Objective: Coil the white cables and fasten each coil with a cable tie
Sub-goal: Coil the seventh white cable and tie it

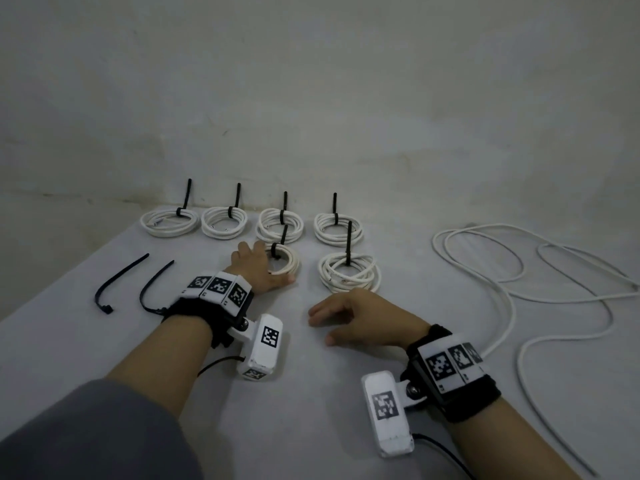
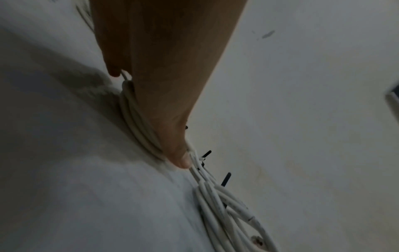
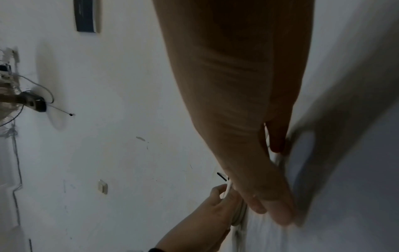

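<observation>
A small tied white cable coil [image 1: 285,259] with a black cable tie [image 1: 277,251] lies on the grey table [image 1: 311,393]. My left hand [image 1: 268,265] lies over its left side and holds it. In the left wrist view the thumb [image 2: 179,158] runs along the coil [image 2: 134,116]. The right wrist view shows the left hand [image 3: 205,213] with fingers and thumb on either side of the coil [image 3: 239,216]. My right hand [image 1: 332,320] hovers just above the table in front of another tied coil [image 1: 348,275], fingers relaxed, holding nothing. A long loose white cable [image 1: 512,306] sprawls at the right.
Several more tied coils [image 1: 169,221] sit in a row along the wall, their tie tails pointing up. Two loose black cable ties [image 1: 117,278] [image 1: 156,285] lie at the left of the table. The wall [image 1: 311,98] rises just behind the coils.
</observation>
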